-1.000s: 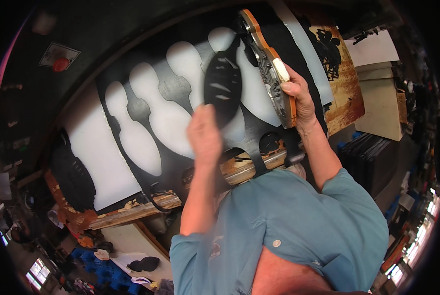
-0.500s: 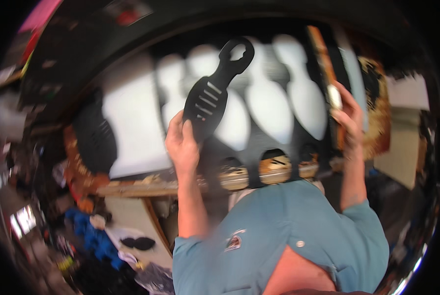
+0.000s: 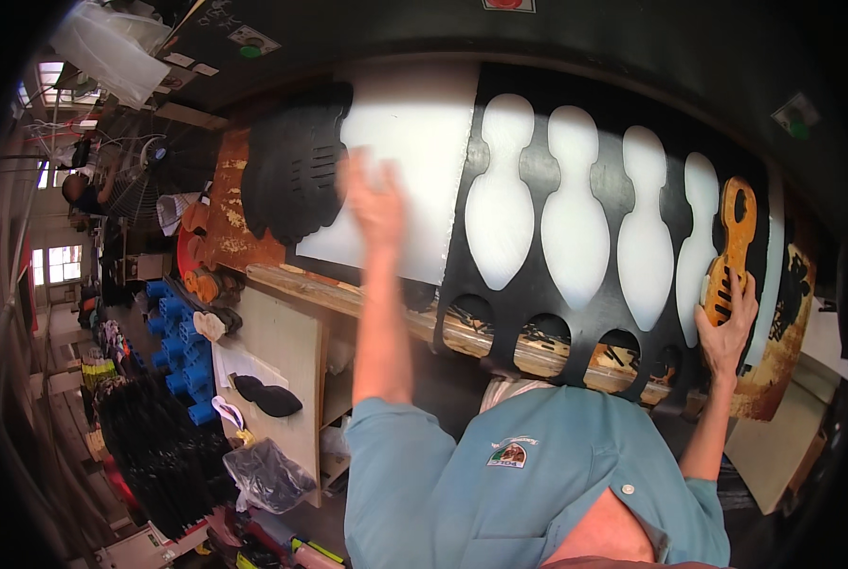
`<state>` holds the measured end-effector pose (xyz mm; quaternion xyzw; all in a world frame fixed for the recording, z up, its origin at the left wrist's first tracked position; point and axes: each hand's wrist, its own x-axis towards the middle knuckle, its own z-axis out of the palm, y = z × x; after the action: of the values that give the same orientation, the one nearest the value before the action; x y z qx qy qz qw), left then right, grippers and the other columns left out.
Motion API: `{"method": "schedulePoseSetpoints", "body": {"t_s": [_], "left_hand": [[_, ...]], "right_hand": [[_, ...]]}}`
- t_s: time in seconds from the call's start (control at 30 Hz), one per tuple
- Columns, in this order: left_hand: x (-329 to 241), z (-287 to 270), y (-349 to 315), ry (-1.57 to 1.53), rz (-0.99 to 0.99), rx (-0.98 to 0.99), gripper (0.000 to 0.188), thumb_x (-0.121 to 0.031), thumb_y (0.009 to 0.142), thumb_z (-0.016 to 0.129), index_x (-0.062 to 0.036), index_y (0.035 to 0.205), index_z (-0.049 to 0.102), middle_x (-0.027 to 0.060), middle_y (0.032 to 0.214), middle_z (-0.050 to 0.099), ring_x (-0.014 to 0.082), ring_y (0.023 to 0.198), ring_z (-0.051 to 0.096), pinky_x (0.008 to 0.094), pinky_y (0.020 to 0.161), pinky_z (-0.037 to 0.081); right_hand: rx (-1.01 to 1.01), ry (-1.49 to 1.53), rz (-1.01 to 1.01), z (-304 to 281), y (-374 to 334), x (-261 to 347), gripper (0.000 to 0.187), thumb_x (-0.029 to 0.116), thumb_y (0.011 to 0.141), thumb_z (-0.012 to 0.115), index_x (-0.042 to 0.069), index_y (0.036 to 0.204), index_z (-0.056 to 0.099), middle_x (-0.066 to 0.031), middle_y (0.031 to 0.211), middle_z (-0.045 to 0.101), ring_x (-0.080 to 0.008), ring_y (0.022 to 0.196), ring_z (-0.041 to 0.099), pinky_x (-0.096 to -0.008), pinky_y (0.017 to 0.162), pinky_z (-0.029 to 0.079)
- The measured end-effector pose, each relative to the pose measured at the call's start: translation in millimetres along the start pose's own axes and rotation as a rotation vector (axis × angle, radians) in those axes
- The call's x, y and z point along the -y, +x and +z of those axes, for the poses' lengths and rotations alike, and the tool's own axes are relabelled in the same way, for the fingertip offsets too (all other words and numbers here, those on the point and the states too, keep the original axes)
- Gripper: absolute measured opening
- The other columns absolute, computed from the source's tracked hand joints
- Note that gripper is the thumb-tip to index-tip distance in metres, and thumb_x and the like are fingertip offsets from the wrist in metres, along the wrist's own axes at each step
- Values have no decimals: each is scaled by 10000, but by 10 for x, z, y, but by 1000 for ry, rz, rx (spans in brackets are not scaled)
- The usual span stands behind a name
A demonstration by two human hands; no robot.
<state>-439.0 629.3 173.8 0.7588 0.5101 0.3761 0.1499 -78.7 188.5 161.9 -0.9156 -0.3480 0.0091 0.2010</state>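
My right hand (image 3: 724,332) grips the lower end of an orange cutting die (image 3: 735,228), long and narrow-waisted, with slots and a hole at its far end. It stands over the right part of a black sheet (image 3: 561,190), beside the rightmost paddle-shaped cutout. White surface shows through the sheet's several paddle-shaped cutouts. At the left, my left hand (image 3: 374,199) is blurred, its fingers apart with nothing seen in them. Close to its fingertips lies a pile of black cut pieces (image 3: 296,171) with slots, on the left end of the white board (image 3: 410,171).
The worktable's worn wooden front edge (image 3: 348,302) runs before me. A dark machine beam (image 3: 386,33) with buttons spans the far side. To the lower left are a cabinet (image 3: 282,332), a black cut piece (image 3: 265,395), blue tubes (image 3: 173,346) and a fan (image 3: 139,185).
My left hand has moved left to the pile and let go of the slotted black piece. In my right hand the die now shows its broad face. The view has swung left.
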Motion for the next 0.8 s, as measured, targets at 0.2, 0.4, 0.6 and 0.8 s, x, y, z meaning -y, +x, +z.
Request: {"method": "schedulePoseSetpoints", "body": {"t_s": [0.2, 0.4, 0.6, 0.8], "left_hand": [[-1903, 1088, -1609, -125, 560, 694, 791, -372, 995, 737, -5, 1615, 410, 388, 1668, 288, 620, 1568, 175, 659, 1291, 189], [-1681, 1218, -1559, -27, 673, 470, 632, -308, 971, 716, 37, 1483, 581, 303, 1652, 413, 581, 1559, 262, 686, 1273, 206], [-1425, 950, -1101, 64, 609, 510, 470, -137, 1051, 599, -67, 1516, 592, 215, 1655, 467, 563, 1551, 310, 652, 1266, 249], [-1333, 992, -1089, 86, 634, 502, 459, -129, 1063, 583, -71, 1519, 594, 206, 1667, 453, 543, 1561, 302, 649, 1262, 251]], "right_hand": [[-52, 77, -14, -10, 7, 56, 817, 213, 742, 797, 67, 1516, 582, -251, 1607, 446, -445, 1448, 444, -499, 1224, 370], [-36, 274, 20, -204, 7, -72, 874, 316, 683, 849, 51, 1486, 626, -268, 1598, 466, -425, 1470, 452, -469, 1235, 380], [-99, 365, 26, -432, 34, -9, 871, 270, 655, 878, 50, 1465, 646, -307, 1566, 484, -430, 1434, 488, -477, 1200, 422], [-144, 321, -51, -342, 141, 87, 839, 255, 650, 853, 37, 1438, 666, -305, 1540, 486, -448, 1345, 513, -492, 1158, 457]]}}
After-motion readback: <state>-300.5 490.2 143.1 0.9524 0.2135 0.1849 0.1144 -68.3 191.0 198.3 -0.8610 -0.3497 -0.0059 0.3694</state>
